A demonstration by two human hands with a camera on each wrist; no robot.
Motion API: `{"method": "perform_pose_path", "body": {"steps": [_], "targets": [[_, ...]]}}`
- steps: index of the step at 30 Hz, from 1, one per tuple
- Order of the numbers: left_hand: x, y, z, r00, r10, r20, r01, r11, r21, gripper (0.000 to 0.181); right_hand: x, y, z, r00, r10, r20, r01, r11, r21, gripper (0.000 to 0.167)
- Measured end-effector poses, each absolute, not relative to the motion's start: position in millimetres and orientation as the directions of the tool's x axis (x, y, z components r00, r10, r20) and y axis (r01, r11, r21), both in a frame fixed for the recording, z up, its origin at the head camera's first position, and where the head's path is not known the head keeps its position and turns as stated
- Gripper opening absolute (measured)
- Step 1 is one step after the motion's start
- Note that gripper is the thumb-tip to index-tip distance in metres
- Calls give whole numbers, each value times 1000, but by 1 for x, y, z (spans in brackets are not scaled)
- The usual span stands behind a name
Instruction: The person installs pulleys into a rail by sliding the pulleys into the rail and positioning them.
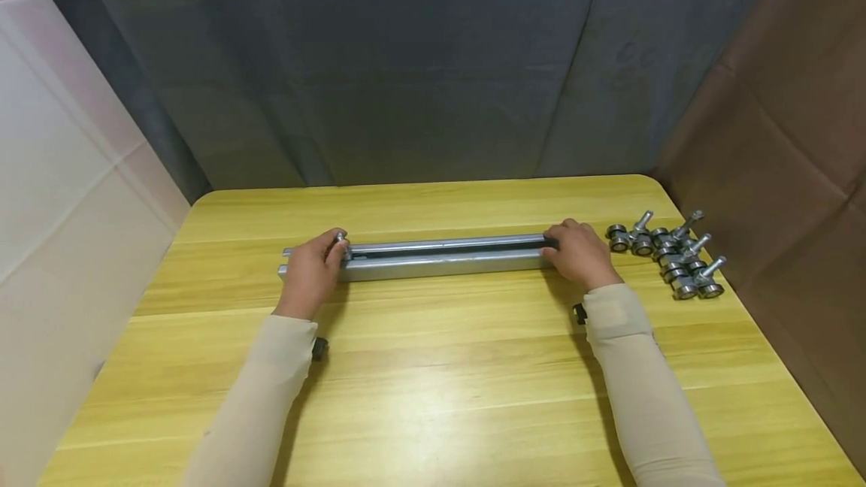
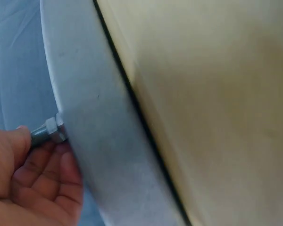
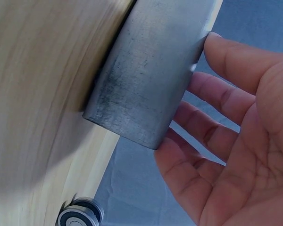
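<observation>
A grey metal channel rail point(image 1: 446, 267) lies lengthwise across the wooden table, its slot facing up. At its left part my left hand point(image 1: 311, 270) pinches a threaded bolt point(image 2: 40, 135) with a hex nut, which stands up out of the slot. Whatever the bolt is fixed to inside the rail is hidden. My right hand point(image 1: 579, 252) holds the rail's right end, thumb and fingertips on its upper edges. In the right wrist view, the rail's end point(image 3: 132, 94) shows beside the fingers point(image 3: 179, 174).
Several roller trolleys point(image 1: 683, 254) with upright bolts stand grouped at the table's right edge, just beyond my right hand. Behind the table point(image 1: 433, 382) hangs a dark grey cloth point(image 1: 406, 66). A brown cloth point(image 1: 798, 96) hangs at the right, a white one point(image 1: 68, 134) at the left.
</observation>
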State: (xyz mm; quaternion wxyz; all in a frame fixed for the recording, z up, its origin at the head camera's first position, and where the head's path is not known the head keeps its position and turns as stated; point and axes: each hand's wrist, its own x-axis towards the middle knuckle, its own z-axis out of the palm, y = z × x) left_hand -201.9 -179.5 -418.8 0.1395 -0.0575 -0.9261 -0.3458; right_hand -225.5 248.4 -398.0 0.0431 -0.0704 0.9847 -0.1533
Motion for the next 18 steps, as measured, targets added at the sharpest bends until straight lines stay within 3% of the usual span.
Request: {"method": "perform_pose_path", "body": {"steps": [18], "targets": [[-196,-205,-414,-954,-45,298,156,771,617,27,-225,248,-397,-987,-142,-71,-113,942,-315,45]]}}
